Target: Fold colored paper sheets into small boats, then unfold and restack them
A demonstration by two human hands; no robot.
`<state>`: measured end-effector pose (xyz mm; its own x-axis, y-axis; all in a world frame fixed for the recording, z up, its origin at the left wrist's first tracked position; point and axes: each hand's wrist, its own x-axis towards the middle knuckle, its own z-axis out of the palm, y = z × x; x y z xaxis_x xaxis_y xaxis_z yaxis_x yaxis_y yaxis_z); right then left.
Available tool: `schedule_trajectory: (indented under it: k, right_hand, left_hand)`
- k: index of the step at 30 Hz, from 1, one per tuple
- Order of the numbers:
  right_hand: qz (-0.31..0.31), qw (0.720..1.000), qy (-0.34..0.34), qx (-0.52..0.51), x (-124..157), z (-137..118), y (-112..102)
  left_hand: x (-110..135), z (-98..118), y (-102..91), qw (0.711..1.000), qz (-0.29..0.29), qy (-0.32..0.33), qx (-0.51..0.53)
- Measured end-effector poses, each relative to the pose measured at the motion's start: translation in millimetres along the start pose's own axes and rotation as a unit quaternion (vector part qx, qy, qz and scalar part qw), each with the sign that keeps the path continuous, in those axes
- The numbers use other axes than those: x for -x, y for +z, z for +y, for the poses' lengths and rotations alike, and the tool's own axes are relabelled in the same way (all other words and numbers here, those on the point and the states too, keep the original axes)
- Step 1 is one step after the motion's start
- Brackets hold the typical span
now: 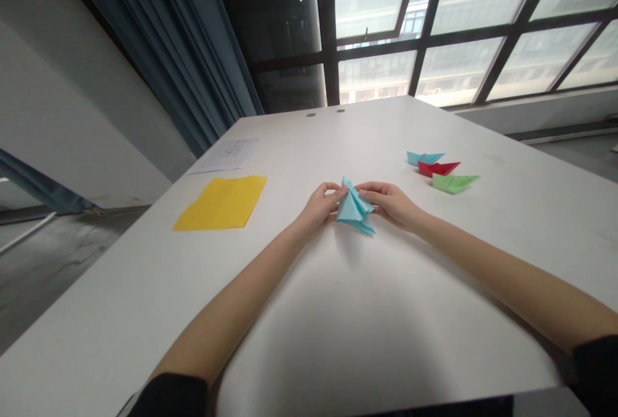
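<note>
A light blue folded paper (355,210) with several pleats and loose flaps is held just above the middle of the table. My left hand (322,208) pinches its left side near the top, thumb in front. On the other side, my right hand (386,201) grips the upper right edge between thumb and fingers. The paper's lower flaps hang free and cast a shadow on the white surface. Some fingertips are hidden behind the paper.
To the right stand three folded paper boats: blue (425,158), red (438,168) and green (454,183). Yellow paper (222,203) lies at the left, with a printed sheet (229,154) behind it. The white table (367,314) reaches towards the windows.
</note>
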<state>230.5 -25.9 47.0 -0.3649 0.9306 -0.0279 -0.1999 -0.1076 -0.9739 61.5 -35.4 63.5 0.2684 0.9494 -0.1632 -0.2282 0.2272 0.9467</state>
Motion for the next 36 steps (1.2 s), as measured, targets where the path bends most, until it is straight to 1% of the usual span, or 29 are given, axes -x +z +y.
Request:
schedule_trajectory:
  k: [3,7,9,10,13,18,21,25,31,36]
  right_hand:
    - [-0.004,0.995,-0.041,0.096,-1.0,1.1,-2.3]
    - [0.020,0.964,-0.105,0.244,-2.0,2.0,-3.9]
    - [0.032,0.953,-0.113,0.279,-2.3,2.5,-3.7]
    - [0.033,0.952,-0.112,0.282,-2.4,2.7,-3.3]
    - [0.031,0.963,-0.094,0.250,-2.5,2.3,-1.8]
    - [0.049,0.983,-0.067,0.166,-2.2,-2.4,-0.2]
    - [0.057,0.987,-0.067,0.134,-2.8,-3.1,-1.8]
    - [0.064,0.989,-0.064,0.120,-4.2,-0.4,-5.1]
    - [0.068,0.993,-0.042,0.092,-5.5,1.9,-7.7]
    - [0.066,0.993,-0.030,0.088,-6.5,3.5,-9.1]
  left_hand:
    - [-0.8,-0.8,-1.0,1.000,-0.009,-0.013,0.022]
    - [0.6,-0.6,1.6,0.997,-0.043,-0.037,0.044]
    - [1.4,-0.5,3.0,0.998,-0.042,-0.034,0.040]
    - [1.6,-0.6,3.3,0.998,-0.042,-0.031,0.036]
    - [0.3,-1.5,2.2,0.999,-0.034,-0.025,0.024]
    - [-3.6,-3.0,-2.4,1.000,0.010,0.006,-0.028]
    - [-4.7,-2.8,-4.6,0.998,0.010,0.028,-0.054]
    - [-5.1,-1.5,-7.1,0.996,-0.001,0.057,-0.070]
    - [-4.3,2.6,-9.4,0.994,0.013,0.053,-0.099]
    - [-2.7,4.6,-8.4,0.995,0.013,0.037,-0.089]
